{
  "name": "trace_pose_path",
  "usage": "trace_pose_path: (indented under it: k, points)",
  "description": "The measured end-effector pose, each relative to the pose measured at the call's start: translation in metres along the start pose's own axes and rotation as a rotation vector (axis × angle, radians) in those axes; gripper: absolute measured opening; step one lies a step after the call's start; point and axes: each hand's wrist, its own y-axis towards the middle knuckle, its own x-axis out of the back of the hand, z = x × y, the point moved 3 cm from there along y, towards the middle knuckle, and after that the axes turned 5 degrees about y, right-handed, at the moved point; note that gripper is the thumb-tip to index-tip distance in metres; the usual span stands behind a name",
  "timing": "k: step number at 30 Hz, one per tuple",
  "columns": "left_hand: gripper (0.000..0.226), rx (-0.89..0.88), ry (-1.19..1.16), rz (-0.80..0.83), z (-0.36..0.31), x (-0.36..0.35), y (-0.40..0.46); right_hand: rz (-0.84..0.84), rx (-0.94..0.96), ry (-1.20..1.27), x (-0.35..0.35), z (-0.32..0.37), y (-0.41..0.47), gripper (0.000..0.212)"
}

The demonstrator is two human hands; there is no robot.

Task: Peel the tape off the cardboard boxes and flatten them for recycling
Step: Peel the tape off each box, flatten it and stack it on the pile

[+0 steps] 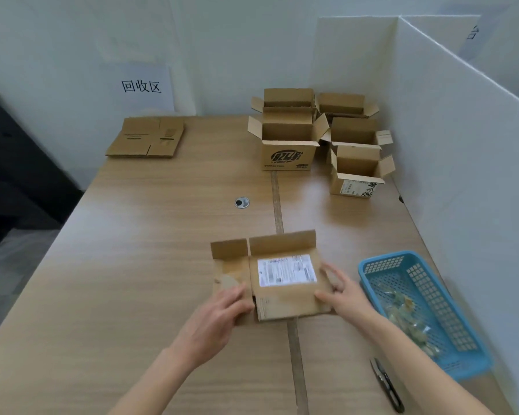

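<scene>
Black snips [387,386] lie nearest me on the pale wooden tabletop [150,265], beside a blue plastic basket [381,266] holding crumpled tape scraps [408,319]. Just beyond, my left hand [219,313] and right hand [346,295] hold the flattened brown cardboard box with the white shipping label [282,277], fingers curled around its two side edges. Farther back stand open cardboard boxes [288,145]; a flattened box [147,137] lies far left.

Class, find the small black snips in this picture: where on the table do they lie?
In the head view the snips lie on the table's near right part, just left of the blue basket's near end, below the right forearm.
</scene>
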Motion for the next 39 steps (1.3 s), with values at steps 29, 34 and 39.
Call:
trace_pose_path:
  k: [29, 34, 39]
  points:
    - [0.081, 0.401, 0.302, 0.205, 0.051, -0.166, 0.005, -0.189, 0.637, -1.191, -0.06, -0.137, 0.077, 0.084]
    - [0.083, 0.43, 0.289, 0.211, 0.051, -0.168, 0.007, -0.192, 0.666, -1.192, -0.059, -0.14, 0.083, 0.083]
    - [0.073, 0.45, 0.196, 0.305, 0.056, -0.159, 0.012, -0.197, 0.534, -1.261, -0.063, -0.127, 0.079, 0.081]
